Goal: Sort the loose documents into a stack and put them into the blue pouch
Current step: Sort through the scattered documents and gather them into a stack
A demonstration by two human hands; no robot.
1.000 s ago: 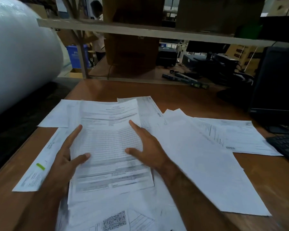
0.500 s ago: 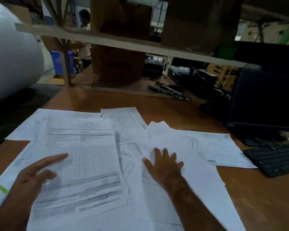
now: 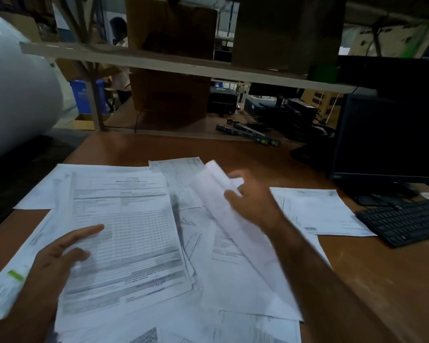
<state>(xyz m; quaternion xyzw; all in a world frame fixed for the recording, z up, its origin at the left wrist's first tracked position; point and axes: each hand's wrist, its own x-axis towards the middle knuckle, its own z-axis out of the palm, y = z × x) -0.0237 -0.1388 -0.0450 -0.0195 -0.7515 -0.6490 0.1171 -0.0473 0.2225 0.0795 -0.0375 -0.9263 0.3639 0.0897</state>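
Observation:
Loose printed documents lie scattered over the brown desk [image 3: 386,288]. A thin stack of forms [image 3: 126,233] lies at the left, and my left hand [image 3: 57,258] rests flat on its lower left edge with fingers spread. My right hand [image 3: 252,201] pinches the far edge of a blank-backed sheet [image 3: 235,233] and lifts it off the pile, its corner curled up. More sheets [image 3: 317,211] lie to the right of that hand. No blue pouch is in view.
A black keyboard [image 3: 406,219] and a dark monitor [image 3: 386,137] stand at the right. A big white roll [image 3: 15,95] fills the left side. A wooden shelf [image 3: 183,65] with cardboard boxes runs across the back. A person stands far behind at the upper left.
My right hand went from the stack to the sheets at its right, lay flat on one, and now has gripped and raised its far edge. My left hand stays on the stack.

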